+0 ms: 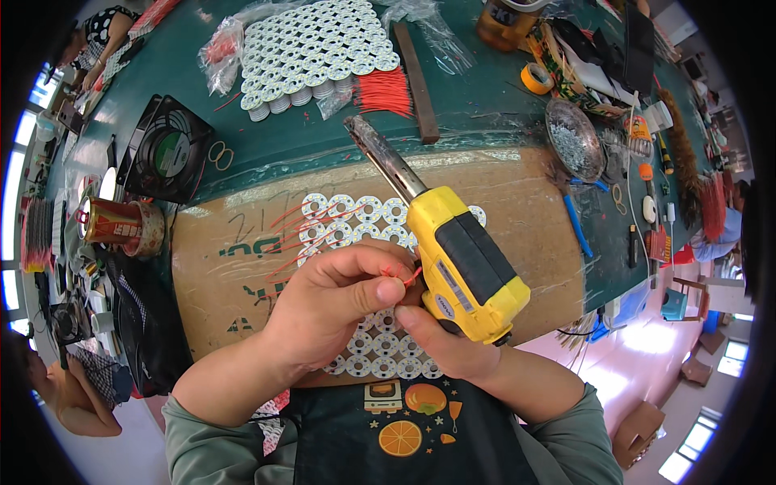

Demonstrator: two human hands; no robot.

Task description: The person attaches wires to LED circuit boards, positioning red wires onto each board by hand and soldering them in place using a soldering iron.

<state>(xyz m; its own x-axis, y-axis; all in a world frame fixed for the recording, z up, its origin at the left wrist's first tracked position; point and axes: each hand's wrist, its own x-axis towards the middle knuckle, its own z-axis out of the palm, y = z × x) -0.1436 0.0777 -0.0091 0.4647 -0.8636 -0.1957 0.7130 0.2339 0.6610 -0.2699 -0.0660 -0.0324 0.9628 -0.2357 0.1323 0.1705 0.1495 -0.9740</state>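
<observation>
The left hand [323,303] pinches a red wire [391,273] between thumb and forefinger, above a cardboard sheet [517,234]. The right hand [457,352] is close beside it, mostly hidden by a yellow-and-black gun-shaped tool [473,259] bearing a small printed label; whether it grips anything, I cannot tell. Beneath lie rows of round white circuit boards [384,346], some with red wires; the cardboard carries dark green lettering. Beyond, the green surface [267,149] bears stacked round boards [315,52]. At right, a metal bowl [556,121] holds greyish bits; at left is a printed red drink can [120,220].
</observation>
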